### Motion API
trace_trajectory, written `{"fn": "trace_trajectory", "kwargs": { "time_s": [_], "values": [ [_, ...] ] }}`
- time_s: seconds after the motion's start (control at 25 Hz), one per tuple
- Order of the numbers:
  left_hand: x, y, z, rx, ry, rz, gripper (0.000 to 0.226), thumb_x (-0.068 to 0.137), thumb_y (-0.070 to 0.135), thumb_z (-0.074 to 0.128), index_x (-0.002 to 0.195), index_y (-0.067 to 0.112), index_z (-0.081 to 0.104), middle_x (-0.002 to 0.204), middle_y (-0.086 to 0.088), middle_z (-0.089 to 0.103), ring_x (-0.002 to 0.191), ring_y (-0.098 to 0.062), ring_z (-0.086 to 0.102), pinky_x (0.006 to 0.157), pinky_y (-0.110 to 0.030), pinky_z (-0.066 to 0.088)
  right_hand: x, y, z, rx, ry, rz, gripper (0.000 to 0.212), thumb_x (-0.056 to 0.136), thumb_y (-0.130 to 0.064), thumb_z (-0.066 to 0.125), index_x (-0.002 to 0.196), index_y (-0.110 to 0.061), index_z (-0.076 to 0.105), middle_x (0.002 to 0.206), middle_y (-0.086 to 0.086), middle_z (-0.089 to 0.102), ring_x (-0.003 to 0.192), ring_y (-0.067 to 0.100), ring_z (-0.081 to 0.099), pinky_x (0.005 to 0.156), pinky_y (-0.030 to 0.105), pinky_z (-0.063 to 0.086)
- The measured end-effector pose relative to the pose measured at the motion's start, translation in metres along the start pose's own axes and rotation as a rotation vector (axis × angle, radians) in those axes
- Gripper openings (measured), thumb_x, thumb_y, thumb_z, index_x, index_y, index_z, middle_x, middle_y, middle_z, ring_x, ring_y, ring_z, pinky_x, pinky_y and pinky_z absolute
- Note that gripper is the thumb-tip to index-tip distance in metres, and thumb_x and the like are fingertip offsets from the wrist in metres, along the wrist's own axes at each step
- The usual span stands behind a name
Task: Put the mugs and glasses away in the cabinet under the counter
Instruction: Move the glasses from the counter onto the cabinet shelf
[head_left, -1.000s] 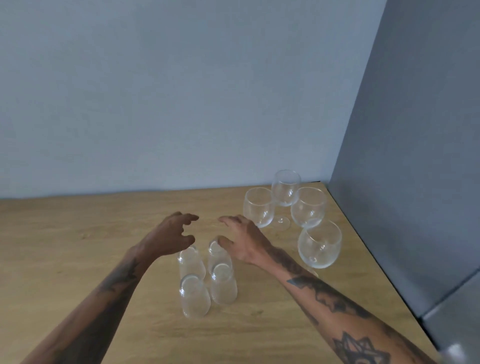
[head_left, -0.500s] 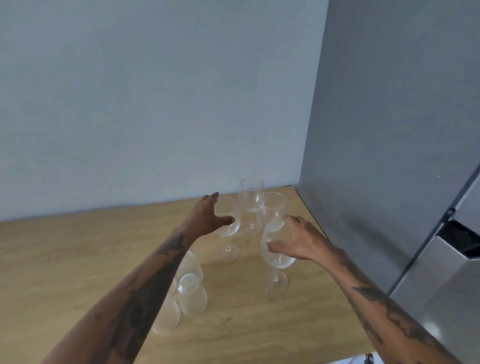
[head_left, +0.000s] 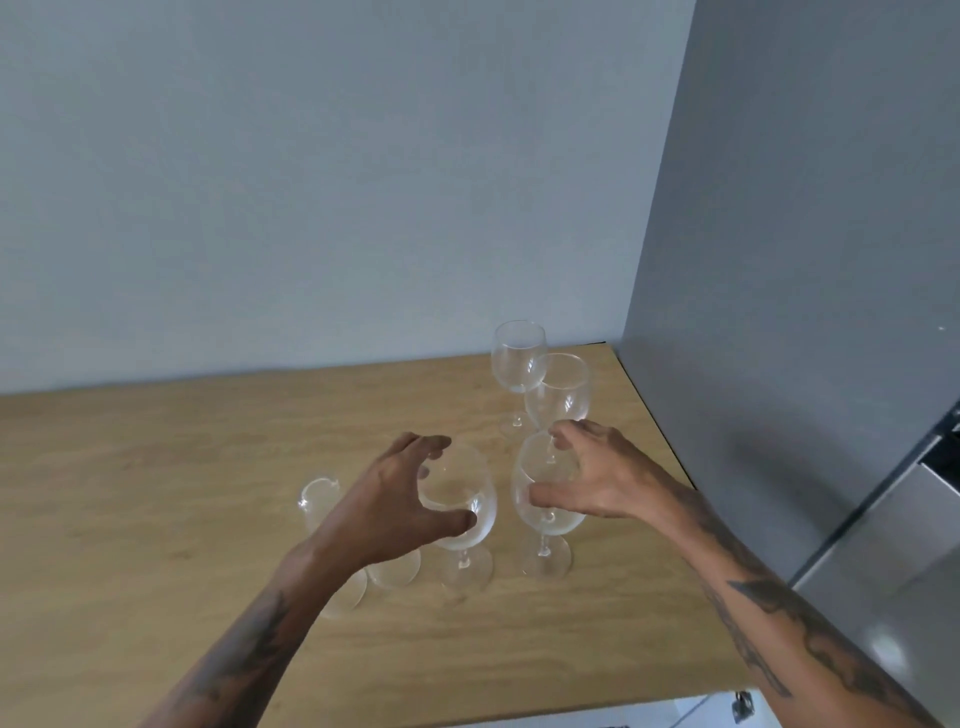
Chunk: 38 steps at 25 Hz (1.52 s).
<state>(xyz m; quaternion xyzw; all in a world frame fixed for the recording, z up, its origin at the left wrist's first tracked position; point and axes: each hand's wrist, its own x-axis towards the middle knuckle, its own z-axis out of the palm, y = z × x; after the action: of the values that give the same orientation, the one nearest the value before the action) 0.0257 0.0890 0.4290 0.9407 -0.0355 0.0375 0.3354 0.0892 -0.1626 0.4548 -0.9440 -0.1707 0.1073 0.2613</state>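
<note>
Both hands are busy picking up wine glasses from the wooden bench. The left hand sits in the middle of the frame, with its fingers curled around the bowl of one wine glass; the thumb presses the front of the bowl and the fingers reach over the rim. Just to the right, the right hand wraps the bowl of a second wine glass in the same way. Both glasses look like they are standing on their feet on the bench, so I think the grab is just being made and the lift has not begun. Two more wine glasses stand behind them, near the back wall and close to the grey fridge on the right. Some short glasses sit lower left, partly hidden by the left arm. No mugs show, and the cabinet is out of sight below. Next, both glasses need to go straight up, gently, so they do not bump each other or the ones behind.
</note>
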Motion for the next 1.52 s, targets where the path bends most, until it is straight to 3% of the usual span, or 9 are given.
{"fn": "trace_trajectory", "kwargs": {
  "time_s": [0.32,0.48,0.68,0.84,1.04,1.16,1.24,1.32,1.52],
  "values": [
    [0.011,0.013,-0.033,-0.018,-0.075,-0.03,0.096,0.057,0.08,0.073,0.139,0.036,0.049,0.124,0.02,0.054,0.11,0.0,0.059,0.091,-0.03,0.055,-0.005,0.008,-0.018,0.139,-0.05,-0.08,0.095,0.062,-0.077,0.069,0.141,-0.035,0.038,0.139,-0.014,0.049,0.128,0.012,0.049,0.092,0.022,0.041],
    [0.098,0.033,-0.048,0.05,0.166,0.017,0.055,0.083,0.048,0.074,0.129,0.021,0.062,0.12,0.003,0.064,0.1,-0.012,0.066,0.089,-0.03,0.054,0.042,0.028,-0.062,0.127,0.29,-0.007,0.075,0.073,-0.063,0.072,0.132,-0.023,0.051,0.135,-0.001,0.056,0.115,0.017,0.056,0.088,0.027,0.042],
    [0.204,0.061,-0.004,0.333,-0.027,0.143,0.052,0.094,0.027,0.066,0.142,0.013,0.052,0.144,-0.013,0.047,0.128,-0.029,0.053,0.11,-0.038,0.041,0.1,0.029,-0.057,0.08,0.117,0.022,0.091,0.076,-0.051,0.076,0.149,-0.018,0.032,0.154,0.005,0.037,0.143,0.024,0.034,0.114,0.038,0.034],
    [0.216,0.053,0.016,0.375,-0.1,0.143,0.024,0.097,0.019,0.06,0.118,0.012,0.071,0.134,-0.013,0.053,0.124,-0.028,0.055,0.102,-0.032,0.043,0.109,0.037,-0.039,0.129,0.159,0.015,0.072,0.081,-0.046,0.073,0.141,-0.017,0.045,0.147,0.002,0.045,0.137,0.02,0.041,0.107,0.032,0.035],
    [0.181,0.033,-0.003,0.349,-0.08,0.154,0.018,0.095,0.011,0.064,0.107,0.015,0.076,0.151,-0.016,0.037,0.136,-0.025,0.047,0.098,-0.027,0.04,0.106,0.037,-0.04,0.141,0.117,0.009,0.071,0.076,-0.047,0.076,0.137,-0.021,0.05,0.138,-0.004,0.051,0.123,0.015,0.049,0.091,0.025,0.038],
    [0.148,0.014,-0.022,0.308,-0.139,0.125,0.015,0.094,0.017,0.065,0.104,0.019,0.077,0.146,-0.012,0.047,0.144,-0.017,0.036,0.1,-0.024,0.037,0.101,0.029,-0.037,0.121,0.083,0.001,0.07,0.068,-0.052,0.079,0.129,-0.028,0.055,0.126,-0.011,0.056,0.096,0.002,0.056,0.074,0.017,0.041],
    [0.127,0.002,-0.033,0.273,-0.169,0.133,0.013,0.093,0.02,0.068,0.101,0.02,0.078,0.136,-0.01,0.058,0.141,-0.018,0.04,0.103,-0.025,0.037,0.097,0.02,-0.033,0.156,0.037,0.005,0.066,0.062,-0.053,0.081,0.121,-0.033,0.057,0.11,-0.016,0.057,0.059,-0.011,0.058,0.049,0.009,0.042],
    [0.11,-0.004,-0.042,0.231,-0.18,0.128,0.012,0.091,0.023,0.071,0.099,0.021,0.079,0.133,-0.01,0.06,0.138,-0.018,0.045,0.105,-0.025,0.039,0.093,0.012,-0.029,0.167,0.005,0.012,0.064,0.059,-0.053,0.082,0.116,-0.035,0.058,0.105,-0.021,0.055,0.041,-0.011,0.054,0.038,0.008,0.038],
    [0.094,-0.003,-0.047,0.243,-0.198,0.121,0.016,0.091,0.027,0.07,0.103,0.025,0.079,0.142,-0.011,0.055,0.141,-0.014,0.041,0.103,-0.022,0.034,0.081,-0.008,-0.027,0.135,-0.06,0.025,0.075,0.055,-0.055,0.081,0.122,-0.032,0.056,0.117,-0.017,0.054,0.072,0.012,0.068,0.06,0.023,0.058]
  ]
}}
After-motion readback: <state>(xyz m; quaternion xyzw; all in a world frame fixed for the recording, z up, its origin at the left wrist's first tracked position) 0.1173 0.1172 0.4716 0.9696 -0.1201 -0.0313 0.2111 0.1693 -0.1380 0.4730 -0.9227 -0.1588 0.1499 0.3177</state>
